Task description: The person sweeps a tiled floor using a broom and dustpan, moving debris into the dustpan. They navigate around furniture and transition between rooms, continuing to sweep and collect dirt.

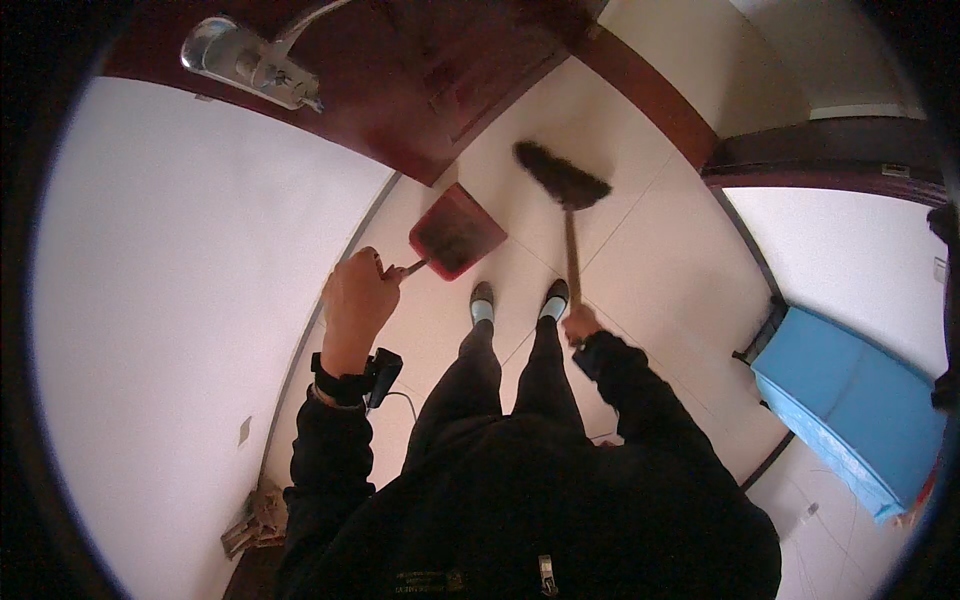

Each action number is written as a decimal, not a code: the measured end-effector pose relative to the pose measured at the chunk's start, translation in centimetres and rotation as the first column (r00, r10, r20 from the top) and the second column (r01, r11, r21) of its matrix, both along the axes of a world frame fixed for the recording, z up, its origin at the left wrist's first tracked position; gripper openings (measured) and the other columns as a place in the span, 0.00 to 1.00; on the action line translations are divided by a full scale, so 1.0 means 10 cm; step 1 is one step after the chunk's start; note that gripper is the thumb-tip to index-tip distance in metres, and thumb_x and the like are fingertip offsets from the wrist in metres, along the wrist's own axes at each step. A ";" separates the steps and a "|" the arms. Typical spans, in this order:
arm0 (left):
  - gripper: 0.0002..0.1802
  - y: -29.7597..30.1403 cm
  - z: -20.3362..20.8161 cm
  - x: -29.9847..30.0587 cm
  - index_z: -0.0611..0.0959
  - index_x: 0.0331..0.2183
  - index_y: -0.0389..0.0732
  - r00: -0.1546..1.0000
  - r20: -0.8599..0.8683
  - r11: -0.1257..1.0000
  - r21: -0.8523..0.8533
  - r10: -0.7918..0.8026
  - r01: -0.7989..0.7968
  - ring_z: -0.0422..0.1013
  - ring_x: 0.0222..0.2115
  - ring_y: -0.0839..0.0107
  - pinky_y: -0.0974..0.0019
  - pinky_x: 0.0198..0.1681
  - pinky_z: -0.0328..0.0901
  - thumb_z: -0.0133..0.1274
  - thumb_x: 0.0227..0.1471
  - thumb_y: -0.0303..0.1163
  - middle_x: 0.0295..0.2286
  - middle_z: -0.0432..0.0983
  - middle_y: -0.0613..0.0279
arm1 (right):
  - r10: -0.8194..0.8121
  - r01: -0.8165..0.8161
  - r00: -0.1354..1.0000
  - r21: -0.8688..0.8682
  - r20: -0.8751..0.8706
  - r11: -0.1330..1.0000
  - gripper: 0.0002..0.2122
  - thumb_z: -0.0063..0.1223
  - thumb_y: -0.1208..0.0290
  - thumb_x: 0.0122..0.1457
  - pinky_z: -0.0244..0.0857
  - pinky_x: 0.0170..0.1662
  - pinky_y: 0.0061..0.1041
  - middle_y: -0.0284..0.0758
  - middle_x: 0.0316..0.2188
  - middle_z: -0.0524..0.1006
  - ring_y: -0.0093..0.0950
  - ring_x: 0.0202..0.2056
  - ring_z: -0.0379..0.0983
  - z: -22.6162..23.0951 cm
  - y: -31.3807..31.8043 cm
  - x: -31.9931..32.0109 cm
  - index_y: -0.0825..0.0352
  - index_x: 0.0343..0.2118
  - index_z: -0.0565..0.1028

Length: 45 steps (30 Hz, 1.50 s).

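Observation:
My left hand (361, 295) is closed around the handle of a red dustpan (462, 230). The pan lies on or just above the tiled floor, ahead of my left foot, with a dark patch of what looks like debris inside. My right hand (580, 325) grips the wooden handle of a broom (563, 178). Its dark, bushy head is on the floor ahead and to the right of the dustpan, apart from it. Both tools reach out in front of my feet.
A dark red door (400, 80) with a metal handle (250, 62) stands ahead on the left. White wall (200, 260) runs along my left. To the right is a blue-covered box-like piece (850, 385). A cardboard-like bundle (255, 520) sits at the lower left.

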State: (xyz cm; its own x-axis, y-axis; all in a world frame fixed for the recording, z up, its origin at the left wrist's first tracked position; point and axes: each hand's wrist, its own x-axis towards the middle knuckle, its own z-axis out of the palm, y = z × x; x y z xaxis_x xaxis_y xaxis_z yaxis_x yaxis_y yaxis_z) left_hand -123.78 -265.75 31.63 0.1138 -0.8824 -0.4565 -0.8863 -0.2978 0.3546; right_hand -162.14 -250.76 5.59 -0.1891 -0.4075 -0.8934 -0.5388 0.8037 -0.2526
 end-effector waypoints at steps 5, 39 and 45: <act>0.16 0.00 0.02 -0.01 0.77 0.24 0.34 1.000 0.001 1.000 -0.029 -0.012 0.012 0.72 0.27 0.49 0.55 0.30 0.65 0.58 0.41 0.38 0.21 0.74 0.48 | 0.099 -0.110 0.985 0.069 0.141 0.992 0.06 0.47 0.76 0.46 0.59 0.11 0.28 0.34 0.08 0.65 0.27 0.09 0.64 1.04 0.34 -0.13 0.70 0.19 0.64; 0.17 0.07 -0.06 0.22 0.75 0.20 0.33 0.998 -0.054 0.996 0.081 0.042 -0.037 0.71 0.22 0.52 0.58 0.27 0.63 0.61 0.38 0.37 0.19 0.73 0.50 | 0.035 -0.104 0.970 0.276 0.242 0.955 0.12 0.49 0.64 0.50 0.54 0.14 0.19 0.30 0.12 0.67 0.20 0.12 0.62 2.08 0.04 -0.38 0.69 0.22 0.72; 0.15 0.01 0.12 0.03 0.75 0.20 0.33 0.996 -0.093 0.997 0.072 0.005 0.001 0.70 0.20 0.57 0.60 0.27 0.64 0.61 0.38 0.34 0.18 0.73 0.52 | -0.013 0.024 0.974 -0.046 0.225 0.999 0.08 0.55 0.68 0.48 0.60 0.15 0.22 0.32 0.14 0.69 0.23 0.12 0.63 2.56 0.71 -0.60 0.69 0.23 0.73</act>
